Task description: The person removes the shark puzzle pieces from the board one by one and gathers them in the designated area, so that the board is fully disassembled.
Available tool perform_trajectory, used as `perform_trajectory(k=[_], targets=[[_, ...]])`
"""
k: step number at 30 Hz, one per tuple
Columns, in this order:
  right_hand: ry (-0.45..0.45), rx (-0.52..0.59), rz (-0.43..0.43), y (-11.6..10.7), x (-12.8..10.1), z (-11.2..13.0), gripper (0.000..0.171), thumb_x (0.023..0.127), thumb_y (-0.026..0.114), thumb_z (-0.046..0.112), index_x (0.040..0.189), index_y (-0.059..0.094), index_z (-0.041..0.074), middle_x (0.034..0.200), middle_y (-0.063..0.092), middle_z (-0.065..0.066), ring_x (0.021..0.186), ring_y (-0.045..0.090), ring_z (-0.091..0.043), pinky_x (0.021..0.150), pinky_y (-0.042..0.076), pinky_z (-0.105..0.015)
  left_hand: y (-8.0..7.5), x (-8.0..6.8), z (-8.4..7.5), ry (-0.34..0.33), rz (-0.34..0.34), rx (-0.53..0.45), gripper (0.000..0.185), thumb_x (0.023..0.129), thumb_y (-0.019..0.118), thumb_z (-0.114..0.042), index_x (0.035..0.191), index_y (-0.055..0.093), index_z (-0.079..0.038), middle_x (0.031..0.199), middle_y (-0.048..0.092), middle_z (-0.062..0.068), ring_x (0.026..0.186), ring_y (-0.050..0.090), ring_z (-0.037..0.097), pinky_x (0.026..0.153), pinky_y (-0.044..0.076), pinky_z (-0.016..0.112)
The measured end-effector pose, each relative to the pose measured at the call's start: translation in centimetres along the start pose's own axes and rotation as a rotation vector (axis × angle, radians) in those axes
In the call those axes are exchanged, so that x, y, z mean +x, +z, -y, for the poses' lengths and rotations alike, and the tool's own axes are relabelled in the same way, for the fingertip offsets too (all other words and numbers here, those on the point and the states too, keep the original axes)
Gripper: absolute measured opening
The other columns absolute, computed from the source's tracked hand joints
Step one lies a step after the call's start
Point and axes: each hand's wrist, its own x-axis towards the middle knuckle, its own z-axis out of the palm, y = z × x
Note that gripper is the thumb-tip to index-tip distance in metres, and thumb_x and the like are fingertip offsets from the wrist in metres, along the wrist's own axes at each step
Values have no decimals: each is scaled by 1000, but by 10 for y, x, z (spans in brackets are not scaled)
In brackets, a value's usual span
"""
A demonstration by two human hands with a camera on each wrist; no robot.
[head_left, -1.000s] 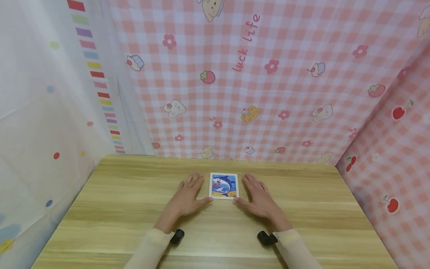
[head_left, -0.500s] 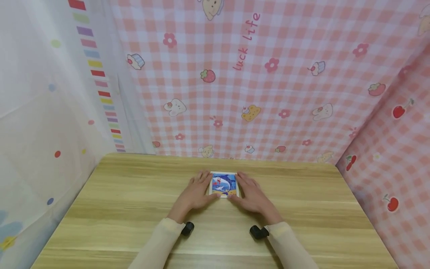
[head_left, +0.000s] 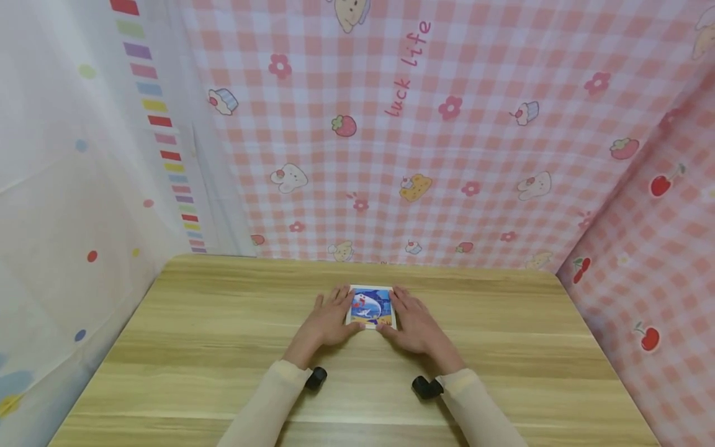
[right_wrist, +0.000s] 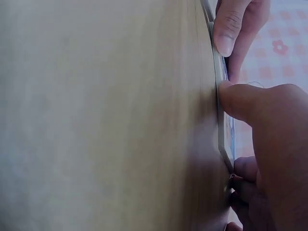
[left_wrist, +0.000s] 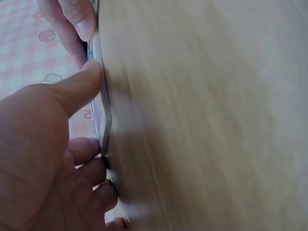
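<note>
A small picture card (head_left: 371,307), printed with a blue sea scene, lies flat on the wooden table (head_left: 195,347), a little beyond the middle of the tabletop toward its far edge. Both hands close in on it from the sides.

The left hand (head_left: 327,319) sits at the card's 9 o'clock. Its fingers lie along the left edge and its thumb reaches in to the near left corner, at about 7 o'clock. In the left wrist view the thumb presses on the card's thin edge (left_wrist: 99,103) while the curled fingers (left_wrist: 91,166) meet the edge further along, so this hand pinches the card.

The right hand (head_left: 412,320) mirrors it at 3 o'clock, fingers along the right edge and thumb at about 5 o'clock on the near right corner. In the right wrist view the thumb touches the card's edge (right_wrist: 222,115) and the curled fingers (right_wrist: 245,168) close on it lower down, so this hand pinches the card too.

Both forearms wear pale cream sleeves (head_left: 262,403), each with a small black camera at the wrist (head_left: 317,377).

Pink checked cloth (head_left: 458,155) with cartoon prints hangs behind the table at 12 o'clock and along 3 o'clock; a white curtain (head_left: 61,186) with coloured dots hangs at 9 o'clock.
</note>
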Motion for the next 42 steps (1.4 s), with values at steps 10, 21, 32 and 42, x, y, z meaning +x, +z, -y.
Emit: perform_trajectory(k=[10,21,32,42], targets=[[-24,-35,-9,2,-2,2,87,99,56,54,159,29,-3,170,23,-20,159,21,-36,129,23,-55,-1,-5,-5,-17,-6,-12,82,100,61,-45,159,30,2,171,19,19,160,16,37,129,13,63],[-33,-11,-10,3,-17,6,87,100,57,53,160,28,-3,170,21,-19,160,18,-35,130,23,-51,7,-19,-10,-13,-37,-50,83,99,62,-45,159,30,2,170,19,19,160,16,37,130,13,61],[-21,-8,2,5,-32,13,88,99,58,54,160,28,-1,171,20,-17,160,19,-34,130,24,-51,12,-35,-16,-10,-47,-44,83,99,64,-45,159,31,2,170,22,20,159,18,38,130,15,59],[-4,-10,-5,10,-42,15,89,98,59,56,160,29,0,172,19,-15,160,19,-33,130,26,-49,20,-45,-20,-5,-65,-37,83,98,64,-46,158,32,2,169,23,19,159,19,37,130,17,59]])
